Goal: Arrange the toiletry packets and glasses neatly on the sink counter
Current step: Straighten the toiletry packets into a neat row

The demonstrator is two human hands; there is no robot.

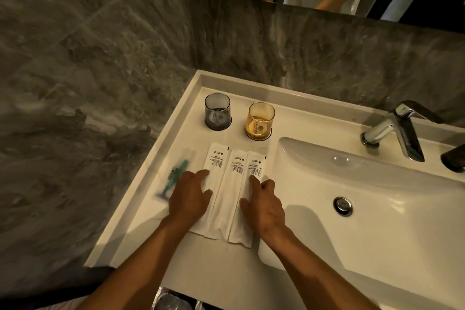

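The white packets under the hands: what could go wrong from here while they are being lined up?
1. The right packet lies close to the basin; a push by the right hand might slide it in.
2. The left hand sits beside the razor packet and could knock it askew.
3. The middle packet overlaps its neighbours, so moving one may drag the others.

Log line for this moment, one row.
left hand flat on left packet | right hand flat on right packet | glasses upright behind | razor left
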